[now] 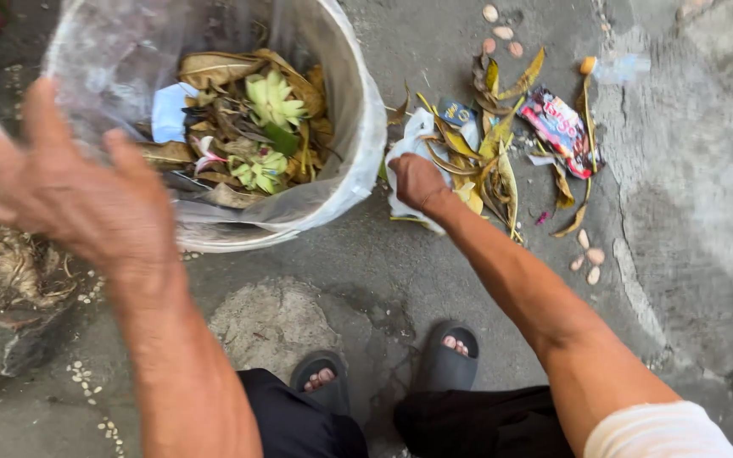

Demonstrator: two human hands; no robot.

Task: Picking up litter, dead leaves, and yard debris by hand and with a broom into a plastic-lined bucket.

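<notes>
The right hand (417, 182) is closed on white paper scraps (409, 140) at the edge of a pile of dry leaves (489, 161) on the concrete. The left hand (69, 191) hovers empty, fingers spread, beside a plastic-lined bin (358, 110) of leaves. A firm, full grab keeps loose bits from dropping.
</notes>
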